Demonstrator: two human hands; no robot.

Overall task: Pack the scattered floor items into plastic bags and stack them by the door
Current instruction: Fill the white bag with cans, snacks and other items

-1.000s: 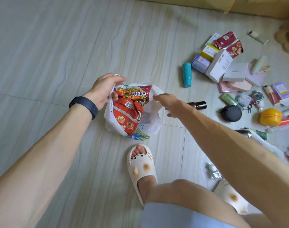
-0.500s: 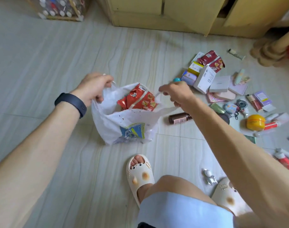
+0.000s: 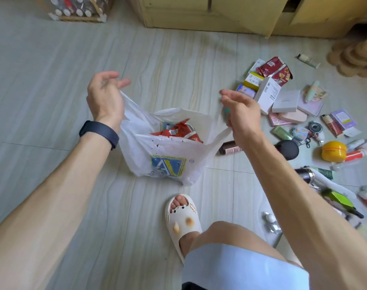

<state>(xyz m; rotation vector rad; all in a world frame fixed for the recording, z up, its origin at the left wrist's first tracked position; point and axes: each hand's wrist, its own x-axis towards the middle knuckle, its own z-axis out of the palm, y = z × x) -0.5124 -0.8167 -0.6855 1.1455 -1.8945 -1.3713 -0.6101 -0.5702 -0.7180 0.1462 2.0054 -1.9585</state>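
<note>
Plastic bag (image 3: 168,151) – white, thin, with a blue-and-yellow print on its side – sits on the tiled floor (image 3: 53,80) in the middle of the view, just ahead of a slippered foot (image 3: 182,216). Its mouth is pulled wide and red snack packets (image 3: 178,131) show inside. The left hand (image 3: 105,97) holds one handle, drawn up taut to the palm, with the fingers only loosely curled. The right hand (image 3: 243,116) holds the other handle, which runs out from under the wrist. How each handle is pinched is hidden behind the hands.

The bag looks light and limp. It will probably sag and slide shut if either side is let go, and the film could stretch or tear under sharp box corners. The two handle loops are the places to take it by; the body gives no firm hold.

A brown bottle (image 3: 229,147) lies just beside the bag's right edge. Further right the scattered things lie close together – a white box (image 3: 268,95), a black round case (image 3: 288,149), a yellow round container (image 3: 333,151), tubes and packets. A yellow cabinet (image 3: 220,15) stands beyond. No door is in view.
</note>
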